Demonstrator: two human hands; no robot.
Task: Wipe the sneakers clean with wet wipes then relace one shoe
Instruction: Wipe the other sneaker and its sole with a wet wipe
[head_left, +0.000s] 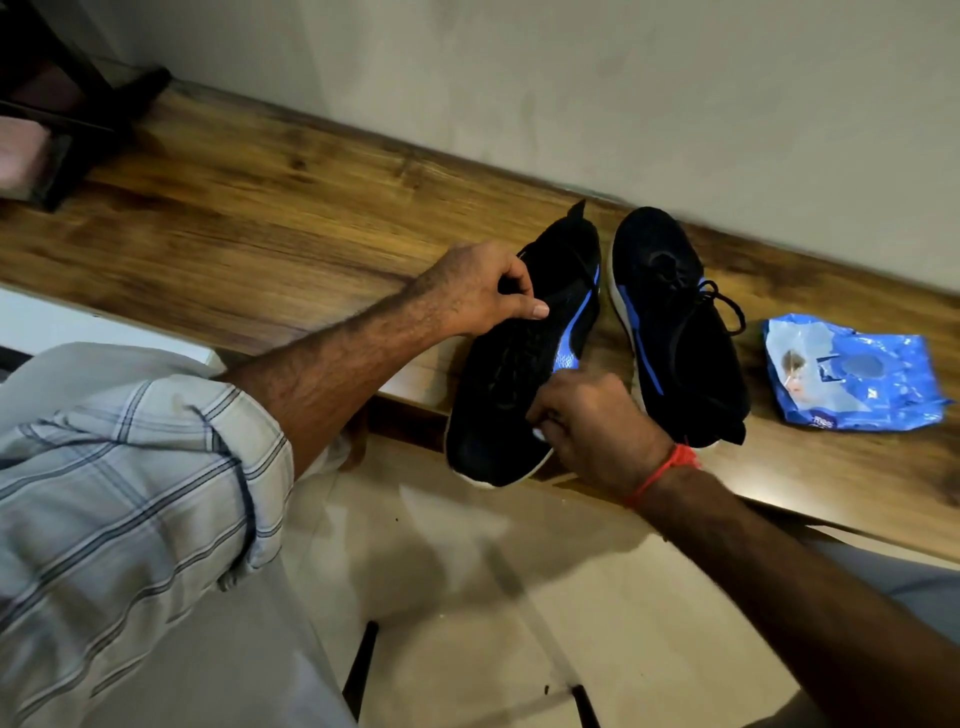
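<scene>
Relacing looks under way: the near shoe (519, 358), at 6 o'clock on the table (249, 228) with its toe over the edge, is pinched near the collar by the left hand (483, 291), while the right hand (587, 421) is curled at the forefoot around something small and white, perhaps a lace tip or wipe, which cannot be told. The second shoe (680, 332), just beside it at 3 o'clock, is seen laced and tied. Wiping is judged probably finished, though no used wipe is shown; the wipes pack (852, 379) lies further toward 3 o'clock.
</scene>
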